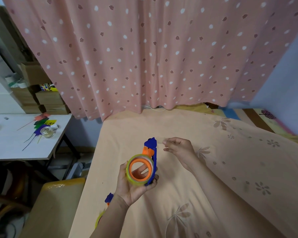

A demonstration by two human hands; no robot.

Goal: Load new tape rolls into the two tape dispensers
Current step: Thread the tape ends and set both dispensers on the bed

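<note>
My left hand holds a blue and orange tape dispenser above the peach bedsheet, with a clear yellowish tape roll seated on its orange hub. To the right of the dispenser's blue head, my right hand pinches what looks like the transparent tape end between thumb and fingers. A second blue and orange dispenser with a yellowish roll lies on the sheet, mostly hidden behind my left forearm.
The bed with its flowered peach sheet fills the lower right. A pink dotted curtain hangs behind it. At left stands a white table with a clear tape roll and coloured paper. A yellow wrapped box sits beside the bed.
</note>
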